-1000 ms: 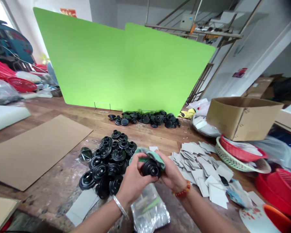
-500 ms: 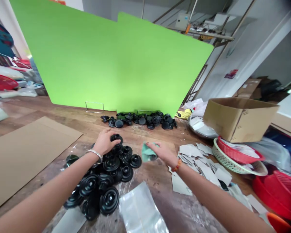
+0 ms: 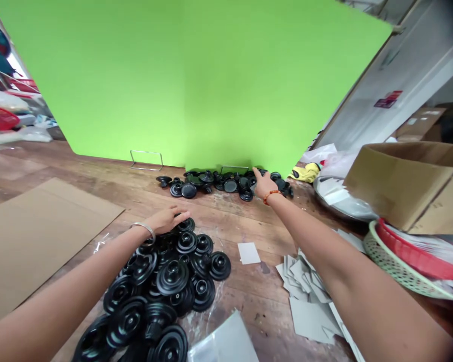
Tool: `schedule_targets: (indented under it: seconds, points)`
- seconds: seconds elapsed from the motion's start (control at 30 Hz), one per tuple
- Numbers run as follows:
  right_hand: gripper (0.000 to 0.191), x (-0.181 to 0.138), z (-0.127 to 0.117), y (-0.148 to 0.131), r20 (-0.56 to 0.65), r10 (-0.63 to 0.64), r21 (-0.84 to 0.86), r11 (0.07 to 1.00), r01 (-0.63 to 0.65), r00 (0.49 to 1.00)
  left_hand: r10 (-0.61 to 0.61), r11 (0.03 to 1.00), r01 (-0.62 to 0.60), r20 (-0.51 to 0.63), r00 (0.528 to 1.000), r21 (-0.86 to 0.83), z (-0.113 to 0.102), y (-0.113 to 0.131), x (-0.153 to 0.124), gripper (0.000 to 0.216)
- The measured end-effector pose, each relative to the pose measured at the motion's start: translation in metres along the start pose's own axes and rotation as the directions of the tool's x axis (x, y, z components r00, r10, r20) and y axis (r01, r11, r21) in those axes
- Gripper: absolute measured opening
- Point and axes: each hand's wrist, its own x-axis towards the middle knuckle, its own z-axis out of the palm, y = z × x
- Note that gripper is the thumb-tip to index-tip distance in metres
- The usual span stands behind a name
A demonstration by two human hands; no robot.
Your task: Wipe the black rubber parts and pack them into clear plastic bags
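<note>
My left hand [image 3: 168,220] lies over the far edge of a heap of black round stepped knobs [image 3: 172,276], fingers stretched and thumb apart, touching the top of one knob [image 3: 186,224]. Further off, my right hand [image 3: 263,183] is among a row of black knobs [image 3: 231,186] at the foot of the green panel [image 3: 226,100]. One finger of it points forward; the others are bent and mostly hidden. A small greyish patch shows beneath the palm, too small to name. A single white card [image 3: 249,253] lies on the wooden surface between the two groups.
Loose white cards [image 3: 309,311] spread at the right under my forearm. Clear plastic bags [image 3: 226,342] lie in front, and a flat cardboard sheet [image 3: 49,231] at the left. An open cardboard box [image 3: 411,186], green basket [image 3: 396,266] and yellow glove [image 3: 305,173] stand right.
My right hand has moved forward from the middle to the far knobs; the green cloth it held is no longer plainly visible. My left hand's hold has loosened. A white card now shows.
</note>
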Motion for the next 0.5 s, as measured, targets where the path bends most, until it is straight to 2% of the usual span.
schedule_targets:
  seconds: [0.1,0.23,0.4,0.5]
  points:
    - [0.050,0.004,0.009,0.001,0.047,-0.016,-0.017,1.000,0.017,0.999,0.001,1.000,-0.002,0.046,0.999,0.024,0.001,0.006,0.006,0.065]
    - [0.034,-0.013,0.015,0.015,0.051,0.014,0.020,1.000,-0.015,0.999,-0.001,0.999,-0.001,0.051,0.999,0.035,0.000,0.013,0.003,0.059]
    - [0.029,-0.051,0.012,0.047,0.117,0.077,0.195,0.976,-0.099,0.990,-0.006,1.000,0.006,0.000,1.000,-0.026,0.003,0.012,-0.002,0.053]
    - [0.031,-0.078,0.002,0.067,0.201,0.095,0.359,0.919,-0.163,0.975,-0.017,0.996,0.011,-0.067,0.998,-0.091,0.005,0.014,-0.007,0.048]
